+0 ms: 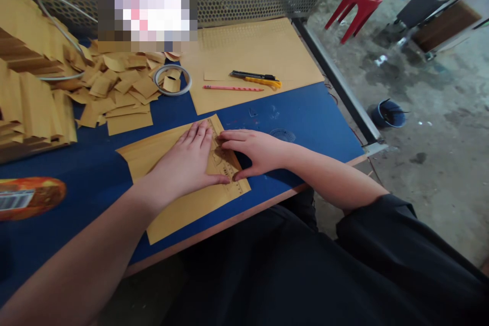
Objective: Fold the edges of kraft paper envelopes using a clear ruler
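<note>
Under the left grip (189,158), brown paper sheet (186,209) and clear ruler (226,168), flat on the blue desk (321,122).
Left grip flattened, straight-fingered, pressing down without clasping; right grip (255,150) loosely spread, fingertips and thumb at the ruler's right side. Paper probably light, bendable, quick to crease: best steadied with a broad palm and lifted by a bare near corner. Ruler likely thin, stiff, slick, perhaps brittle: best pinched across its long edges. Farther out, pink pencil (233,88) near a larger brown sheet's (294,56) near edge; leftward, pale roll (187,77) beside paper scraps (130,84).
</note>
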The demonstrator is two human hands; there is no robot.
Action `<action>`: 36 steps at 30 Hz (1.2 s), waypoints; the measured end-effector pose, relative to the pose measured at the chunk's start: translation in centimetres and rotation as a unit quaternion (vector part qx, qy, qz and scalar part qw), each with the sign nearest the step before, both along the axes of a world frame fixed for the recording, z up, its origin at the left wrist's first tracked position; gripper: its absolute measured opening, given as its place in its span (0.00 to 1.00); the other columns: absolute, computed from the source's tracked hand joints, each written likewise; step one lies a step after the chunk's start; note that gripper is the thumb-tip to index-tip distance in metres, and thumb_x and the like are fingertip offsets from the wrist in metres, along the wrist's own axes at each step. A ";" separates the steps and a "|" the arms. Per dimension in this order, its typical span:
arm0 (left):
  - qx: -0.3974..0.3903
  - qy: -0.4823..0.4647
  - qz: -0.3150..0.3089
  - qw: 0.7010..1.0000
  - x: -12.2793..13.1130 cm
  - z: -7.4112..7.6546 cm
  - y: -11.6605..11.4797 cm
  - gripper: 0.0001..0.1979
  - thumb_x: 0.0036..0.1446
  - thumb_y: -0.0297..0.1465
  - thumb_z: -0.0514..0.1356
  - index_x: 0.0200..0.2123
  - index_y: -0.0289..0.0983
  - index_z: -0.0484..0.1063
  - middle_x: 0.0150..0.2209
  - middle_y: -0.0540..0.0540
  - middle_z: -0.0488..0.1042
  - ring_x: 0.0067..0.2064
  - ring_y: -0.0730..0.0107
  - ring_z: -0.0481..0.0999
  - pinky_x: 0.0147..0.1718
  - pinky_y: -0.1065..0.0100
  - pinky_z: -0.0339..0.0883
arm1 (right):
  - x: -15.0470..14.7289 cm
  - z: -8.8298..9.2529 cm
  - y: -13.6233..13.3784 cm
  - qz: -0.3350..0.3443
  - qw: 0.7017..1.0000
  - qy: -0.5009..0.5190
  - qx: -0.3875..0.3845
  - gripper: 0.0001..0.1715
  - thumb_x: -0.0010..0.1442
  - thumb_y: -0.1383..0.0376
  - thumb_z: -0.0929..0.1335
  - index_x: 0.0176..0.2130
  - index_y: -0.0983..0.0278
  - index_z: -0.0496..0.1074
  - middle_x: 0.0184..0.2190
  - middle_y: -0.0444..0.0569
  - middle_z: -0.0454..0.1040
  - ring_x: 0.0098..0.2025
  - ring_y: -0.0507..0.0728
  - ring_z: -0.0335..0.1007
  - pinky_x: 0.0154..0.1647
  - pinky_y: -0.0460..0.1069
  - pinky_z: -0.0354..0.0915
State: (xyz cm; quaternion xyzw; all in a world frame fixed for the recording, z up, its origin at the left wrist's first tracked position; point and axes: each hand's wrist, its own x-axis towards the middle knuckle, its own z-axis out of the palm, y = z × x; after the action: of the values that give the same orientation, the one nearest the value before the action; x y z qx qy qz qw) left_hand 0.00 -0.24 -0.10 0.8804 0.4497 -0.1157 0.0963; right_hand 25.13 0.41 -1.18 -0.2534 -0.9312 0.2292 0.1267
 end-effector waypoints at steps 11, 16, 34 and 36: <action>-0.019 0.045 0.008 0.999 1.0 1.4 0.1 0.74 0.52 0.66 0.68 0.77 0.13 0.45 0.81 0.19 0.42 0.83 0.32 0.45 0.81 0.50 0.41 | 2.4 2.9 0.8 -0.095 0.994 -0.049 0.002 0.30 0.69 0.54 0.76 0.63 0.67 0.74 0.65 0.64 0.75 0.70 0.68 0.71 0.72 0.60 0.66; -0.044 0.055 0.024 0.997 1.5 2.1 0.0 0.74 0.53 0.66 0.68 0.79 0.15 0.42 0.82 0.22 0.38 0.83 0.34 0.41 0.81 0.52 0.39 | 7.5 4.9 0.3 -0.311 0.920 -0.237 -0.005 0.18 0.63 0.59 0.78 0.48 0.67 0.78 0.47 0.59 0.77 0.53 0.70 0.77 0.56 0.61 0.72; -0.042 0.067 0.021 0.997 2.1 2.6 -0.2 0.74 0.54 0.65 0.69 0.78 0.12 0.41 0.81 0.20 0.37 0.83 0.34 0.41 0.81 0.51 0.40 | 0.2 0.6 1.8 -0.359 0.899 0.117 -0.222 0.16 0.64 0.67 0.73 0.50 0.62 0.70 0.34 0.43 0.80 0.31 0.53 0.77 0.37 0.50 0.73; -0.036 0.053 0.019 0.998 2.1 2.4 -0.2 0.74 0.53 0.66 0.68 0.77 0.12 0.42 0.81 0.20 0.39 0.83 0.33 0.43 0.81 0.51 0.41 | -1.0 0.0 2.3 -0.342 0.882 0.163 -0.279 0.15 0.66 0.70 0.71 0.52 0.63 0.71 0.37 0.46 0.81 0.31 0.53 0.79 0.37 0.50 0.76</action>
State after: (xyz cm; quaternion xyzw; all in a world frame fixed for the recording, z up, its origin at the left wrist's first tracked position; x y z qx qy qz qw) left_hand 2.08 -0.43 2.33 0.8605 0.4660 -0.1767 0.1059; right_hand 24.17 2.71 -1.15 -0.5403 -0.6506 0.4597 0.2710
